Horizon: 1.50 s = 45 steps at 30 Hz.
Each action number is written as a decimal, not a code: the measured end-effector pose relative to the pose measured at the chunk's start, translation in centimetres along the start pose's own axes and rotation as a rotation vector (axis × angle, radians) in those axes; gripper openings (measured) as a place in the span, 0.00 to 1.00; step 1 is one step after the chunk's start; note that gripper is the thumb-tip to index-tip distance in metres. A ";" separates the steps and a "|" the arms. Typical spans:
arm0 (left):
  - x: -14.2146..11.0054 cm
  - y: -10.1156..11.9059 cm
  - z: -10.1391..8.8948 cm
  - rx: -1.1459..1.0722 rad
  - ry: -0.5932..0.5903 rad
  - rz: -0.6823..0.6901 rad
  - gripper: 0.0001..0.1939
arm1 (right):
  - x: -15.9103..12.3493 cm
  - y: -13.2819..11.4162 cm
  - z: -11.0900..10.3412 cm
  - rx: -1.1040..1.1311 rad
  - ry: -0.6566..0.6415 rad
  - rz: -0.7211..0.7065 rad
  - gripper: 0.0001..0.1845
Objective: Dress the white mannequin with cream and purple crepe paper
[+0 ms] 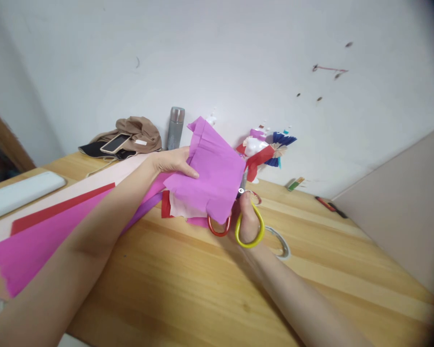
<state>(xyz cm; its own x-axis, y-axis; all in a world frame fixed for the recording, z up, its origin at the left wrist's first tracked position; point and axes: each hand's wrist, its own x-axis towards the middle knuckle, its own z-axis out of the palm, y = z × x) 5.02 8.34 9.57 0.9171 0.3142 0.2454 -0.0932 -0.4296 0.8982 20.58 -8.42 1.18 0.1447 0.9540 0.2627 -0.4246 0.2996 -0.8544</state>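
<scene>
The left arm (88,241) is shown bare and slender, narrowed toward the wrist (155,162), with an ungloved left hand (178,161). The right forearm (287,286) is likewise uncovered and smoothly tapered; the ungloved right hand (248,219) is partly hidden.

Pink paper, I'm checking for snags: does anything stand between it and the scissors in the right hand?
Nothing visible does: the right hand holds the scissors, blades at the right edge of the pink paper.

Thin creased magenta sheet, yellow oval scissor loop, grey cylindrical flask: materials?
Thin creased magenta sheet: likely crepe or tissue paper, matte; soft folds, wavy edges. Yellow oval scissor loop: probably plastic, smooth; thick, uniformly coloured. Grey cylindrical flask: probably metal; cap has a metallic sheen, mottled grey body may be coated.
</scene>
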 end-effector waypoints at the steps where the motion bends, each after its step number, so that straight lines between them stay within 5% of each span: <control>1: 0.0 -0.1 0.1 -0.001 -0.002 -0.003 0.46 | 0.0 0.1 -0.1 -0.004 -0.009 -0.014 0.30; 11: -0.2 -0.9 -1.1 -0.080 -0.078 -0.070 0.54 | -0.5 0.2 0.1 -0.034 -0.060 0.026 0.33; 17: 0.1 -2.2 -1.2 -0.324 0.186 -0.146 0.38 | -0.7 0.9 0.3 0.009 -0.084 -0.039 0.23; 23: 1.4 -3.0 -0.5 -0.385 0.364 -0.059 0.24 | -0.8 1.1 0.1 0.001 -0.114 -0.011 0.23; 32: 0.6 -2.6 -0.9 -0.505 0.240 0.095 0.28 | -0.5 0.8 0.0 -0.039 -0.047 -0.020 0.25; 39: 1.3 -2.5 -0.6 -0.546 0.522 0.034 0.08 | -0.6 1.1 0.0 -0.026 -0.087 0.046 0.27; 45: 1.6 -2.5 -0.6 -0.522 0.487 0.118 0.18 | -0.7 0.9 0.0 -0.004 -0.065 0.081 0.27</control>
<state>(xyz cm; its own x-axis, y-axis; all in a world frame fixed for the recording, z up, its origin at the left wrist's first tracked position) 6.51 10.40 7.90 0.6242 0.6844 0.3768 -0.4653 -0.0617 0.8830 20.13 -8.77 0.20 0.0520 0.9738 0.2214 -0.4286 0.2220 -0.8758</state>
